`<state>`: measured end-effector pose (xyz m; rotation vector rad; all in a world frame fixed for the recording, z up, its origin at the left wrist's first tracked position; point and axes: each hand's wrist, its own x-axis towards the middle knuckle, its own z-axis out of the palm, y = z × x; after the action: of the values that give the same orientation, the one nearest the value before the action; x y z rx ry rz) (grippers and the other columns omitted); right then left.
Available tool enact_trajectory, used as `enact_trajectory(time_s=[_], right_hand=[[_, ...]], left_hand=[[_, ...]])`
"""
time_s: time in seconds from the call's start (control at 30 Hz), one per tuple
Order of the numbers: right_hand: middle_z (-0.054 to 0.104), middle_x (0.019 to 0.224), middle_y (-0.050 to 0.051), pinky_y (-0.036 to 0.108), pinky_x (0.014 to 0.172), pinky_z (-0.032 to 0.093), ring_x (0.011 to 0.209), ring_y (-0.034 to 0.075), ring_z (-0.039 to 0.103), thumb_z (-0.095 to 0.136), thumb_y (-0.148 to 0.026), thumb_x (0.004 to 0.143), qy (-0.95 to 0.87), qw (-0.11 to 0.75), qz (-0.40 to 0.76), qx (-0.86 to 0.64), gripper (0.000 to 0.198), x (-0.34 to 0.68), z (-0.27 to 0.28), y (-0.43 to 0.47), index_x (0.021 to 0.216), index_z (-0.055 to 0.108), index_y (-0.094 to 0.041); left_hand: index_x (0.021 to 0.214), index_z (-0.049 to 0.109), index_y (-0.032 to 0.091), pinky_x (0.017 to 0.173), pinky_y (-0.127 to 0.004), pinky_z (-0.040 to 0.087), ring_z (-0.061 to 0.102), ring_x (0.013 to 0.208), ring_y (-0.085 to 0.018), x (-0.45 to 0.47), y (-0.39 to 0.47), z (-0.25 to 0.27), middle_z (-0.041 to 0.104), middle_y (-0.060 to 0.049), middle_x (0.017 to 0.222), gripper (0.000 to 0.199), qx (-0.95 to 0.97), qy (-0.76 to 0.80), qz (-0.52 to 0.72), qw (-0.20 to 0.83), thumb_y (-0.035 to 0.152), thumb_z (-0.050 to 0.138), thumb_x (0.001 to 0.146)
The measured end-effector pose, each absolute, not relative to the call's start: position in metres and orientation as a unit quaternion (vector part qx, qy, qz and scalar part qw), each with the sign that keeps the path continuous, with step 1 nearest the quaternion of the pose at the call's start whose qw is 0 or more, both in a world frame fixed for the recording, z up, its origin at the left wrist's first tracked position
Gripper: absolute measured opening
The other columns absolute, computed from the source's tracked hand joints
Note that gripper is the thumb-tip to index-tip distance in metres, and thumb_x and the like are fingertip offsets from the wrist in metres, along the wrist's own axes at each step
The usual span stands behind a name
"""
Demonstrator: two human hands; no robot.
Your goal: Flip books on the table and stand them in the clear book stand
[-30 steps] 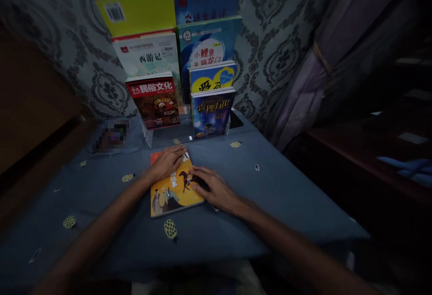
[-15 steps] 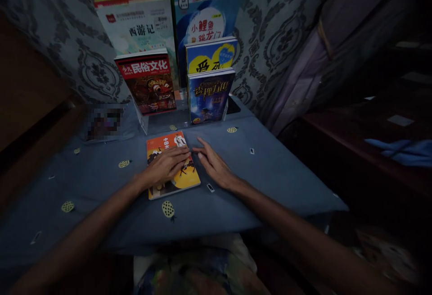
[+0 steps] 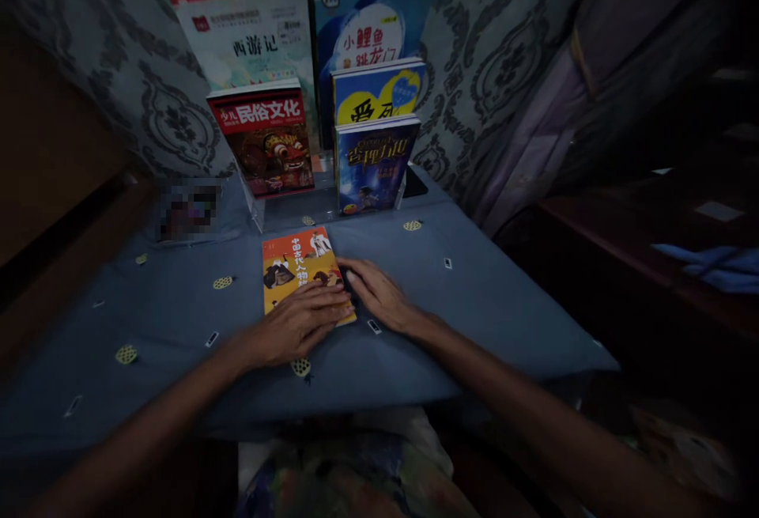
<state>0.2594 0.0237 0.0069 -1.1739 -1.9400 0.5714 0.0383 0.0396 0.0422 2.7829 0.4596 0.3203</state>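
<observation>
A small orange and yellow book (image 3: 285, 253) with drawn figures and Chinese lettering lies flat, front cover up, on the blue tablecloth (image 3: 409, 376). My left hand (image 3: 302, 320) rests across its lower part, fingers stretched out flat and pointing right, so the bottom of the cover is hidden. Close by the book's right edge is my right hand (image 3: 376, 293), resting on the cloth with its fingers extended toward the book. Whether those fingertips touch the edge I cannot tell. Neither hand grips anything.
Behind the book, a clear stand (image 3: 258, 213) holds upright books, among them a red-topped book (image 3: 269, 142) and a dark blue book (image 3: 376, 166). A blurred-out item (image 3: 188, 209) lies at the left. A dark flat object (image 3: 417, 180) sits behind the stand. Patterned wallpaper and a curtain (image 3: 534, 138) border the table.
My left hand has slid down the cover toward me, uncovering more of the title and figures. My right hand's fingers have come closer together beside the book. The view has shifted slightly.
</observation>
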Motion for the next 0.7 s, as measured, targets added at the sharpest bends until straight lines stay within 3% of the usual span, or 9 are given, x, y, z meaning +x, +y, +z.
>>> enact_trajectory(time_s=[0.17,0.43,0.7], right_hand=[[0.065,0.129,0.011,0.053,0.108,0.044,0.126,0.026,0.056,0.036,-0.035,0.101,-0.786,0.391,0.194,-0.438,0.039,0.258,0.006,0.024,0.126,0.062,-0.021],[0.059,0.139,0.013,0.056,0.115,0.035,0.135,0.027,0.049,0.044,-0.034,0.099,-0.824,0.325,0.154,-0.438,0.038,0.253,0.011,0.032,0.130,0.061,-0.020],[0.055,0.144,0.013,0.053,0.118,0.031,0.139,0.026,0.044,0.041,-0.026,0.099,-0.896,0.215,0.127,-0.366,0.042,0.204,0.026,0.087,0.137,0.055,-0.017]], left_hand=[[0.141,0.051,0.027,0.118,-0.044,0.032,0.044,0.139,-0.018,0.036,0.046,0.045,0.052,-0.005,0.147,0.040,0.963,0.169,0.114,0.175,0.025,0.041,0.102],[0.140,0.051,0.018,0.118,-0.049,0.030,0.046,0.138,-0.023,-0.010,0.123,0.015,0.053,-0.011,0.145,0.045,0.905,0.359,0.197,0.111,0.035,0.033,0.102],[0.136,0.056,0.014,0.117,-0.045,0.033,0.047,0.137,-0.023,-0.036,0.155,0.006,0.053,-0.011,0.145,0.050,0.876,0.373,0.244,0.185,0.040,0.032,0.101]])
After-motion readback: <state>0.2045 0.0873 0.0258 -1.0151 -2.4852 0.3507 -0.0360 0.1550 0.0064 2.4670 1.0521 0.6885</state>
